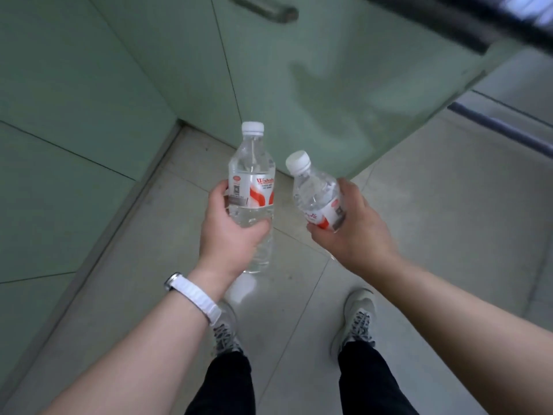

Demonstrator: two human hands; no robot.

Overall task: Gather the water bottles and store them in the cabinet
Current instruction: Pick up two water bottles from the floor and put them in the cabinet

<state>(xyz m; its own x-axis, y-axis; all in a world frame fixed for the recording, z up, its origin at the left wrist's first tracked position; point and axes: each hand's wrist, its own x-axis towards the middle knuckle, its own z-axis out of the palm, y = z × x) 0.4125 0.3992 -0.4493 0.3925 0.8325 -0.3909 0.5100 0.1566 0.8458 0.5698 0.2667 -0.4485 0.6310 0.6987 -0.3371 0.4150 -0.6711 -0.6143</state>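
Observation:
My left hand (pixel 232 235) grips a clear water bottle (pixel 253 178) with a white cap and a red-and-white label, held upright above the floor. My right hand (pixel 356 229) grips a second clear water bottle (pixel 314 190) of the same kind, tilted with its cap leaning left toward the first bottle. The two bottles are apart. A pale green cabinet (pixel 314 70) stands straight ahead, its doors shut, with a metal handle (pixel 263 9) near the top edge of the view.
Pale green cabinet panels (pixel 74 100) run along the left. Grey floor tiles (pixel 434 190) spread under my feet (pixel 356 322). A dark countertop edge (pixel 449 25) crosses the upper right, and a dark rail (pixel 502 127) lies lower at the right.

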